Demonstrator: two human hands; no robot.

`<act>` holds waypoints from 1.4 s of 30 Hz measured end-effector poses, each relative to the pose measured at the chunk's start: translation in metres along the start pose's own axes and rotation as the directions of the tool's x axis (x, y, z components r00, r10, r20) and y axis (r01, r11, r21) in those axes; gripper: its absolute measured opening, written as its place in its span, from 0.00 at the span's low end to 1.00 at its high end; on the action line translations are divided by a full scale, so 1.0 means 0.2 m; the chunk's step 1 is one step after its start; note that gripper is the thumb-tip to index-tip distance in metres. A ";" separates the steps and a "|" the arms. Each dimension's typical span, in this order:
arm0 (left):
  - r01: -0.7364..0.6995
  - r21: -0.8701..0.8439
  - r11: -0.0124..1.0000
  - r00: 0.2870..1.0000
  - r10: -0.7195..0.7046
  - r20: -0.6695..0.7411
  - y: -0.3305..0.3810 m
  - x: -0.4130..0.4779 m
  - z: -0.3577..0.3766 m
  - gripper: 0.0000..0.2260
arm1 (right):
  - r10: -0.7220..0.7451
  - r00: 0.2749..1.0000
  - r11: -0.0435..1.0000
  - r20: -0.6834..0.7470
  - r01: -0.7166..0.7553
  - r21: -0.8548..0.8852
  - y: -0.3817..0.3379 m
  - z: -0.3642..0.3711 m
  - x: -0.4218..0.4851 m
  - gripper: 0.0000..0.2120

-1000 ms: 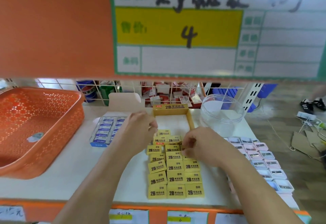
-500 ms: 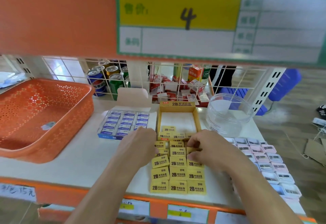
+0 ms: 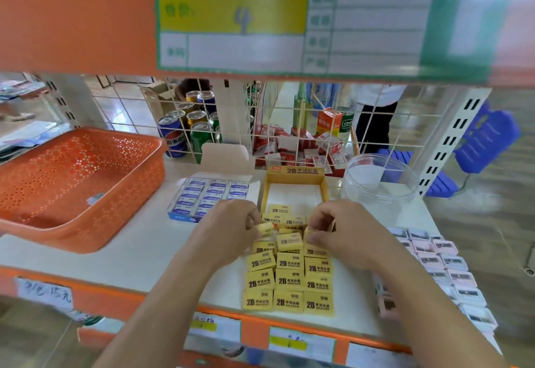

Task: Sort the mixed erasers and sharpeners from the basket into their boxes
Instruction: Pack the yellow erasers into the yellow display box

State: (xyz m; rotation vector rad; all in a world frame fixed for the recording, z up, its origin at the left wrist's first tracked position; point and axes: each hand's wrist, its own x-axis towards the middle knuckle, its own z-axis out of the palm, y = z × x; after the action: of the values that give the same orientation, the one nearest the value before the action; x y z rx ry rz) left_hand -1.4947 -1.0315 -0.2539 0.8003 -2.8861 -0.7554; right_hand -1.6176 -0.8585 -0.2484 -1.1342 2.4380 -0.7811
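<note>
Yellow 2B erasers (image 3: 289, 281) lie in three rows on the white shelf, running up to the open yellow eraser box (image 3: 295, 178), which holds a few erasers at its near end. My left hand (image 3: 225, 230) pinches one yellow eraser (image 3: 265, 228) at the rows' far left. My right hand (image 3: 344, 233) has its fingers curled onto the erasers at the far right of the rows. The orange basket (image 3: 130, 191) at the left holds a single small item (image 3: 95, 198). Pink and white sharpeners (image 3: 440, 263) lie in rows to the right.
A blue box of white erasers (image 3: 208, 197) sits left of the yellow box. A clear round tub (image 3: 379, 182) stands at the back right. A wire grid (image 3: 289, 118) closes the shelf's back, with cans and cartons behind it. The upper shelf's sign (image 3: 289, 17) hangs overhead.
The view has tilted and moved closer. My left hand has lifted a yellow eraser off the rows' far left; my right hand stays on the erasers at the far right.
</note>
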 end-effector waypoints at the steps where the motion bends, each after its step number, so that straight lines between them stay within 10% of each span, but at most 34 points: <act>1: -0.015 -0.010 1.000 1.000 0.015 -0.003 0.00 0.01 -0.02 0.04 | -0.006 1.000 1.000 -0.028 0.006 0.009 0.00 -0.01 0.01 0.06; 21: -0.161 0.017 0.987 0.944 0.149 0.293 0.22 0.49 0.06 0.10 | 0.124 0.992 0.902 -0.017 -0.119 -0.414 0.00 -0.01 0.31 0.05; 42: -0.182 0.003 0.983 0.928 0.171 0.332 0.18 0.49 0.06 0.04 | 0.065 0.996 0.966 0.060 -0.048 -0.255 0.01 0.01 0.34 0.06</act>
State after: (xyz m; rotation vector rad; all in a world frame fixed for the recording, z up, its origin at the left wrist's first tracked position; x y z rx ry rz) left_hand -1.5992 -1.0484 -0.2548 0.4396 -3.2159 -0.8990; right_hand -1.6590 -0.9110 -0.2555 -1.1519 2.5527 -0.4140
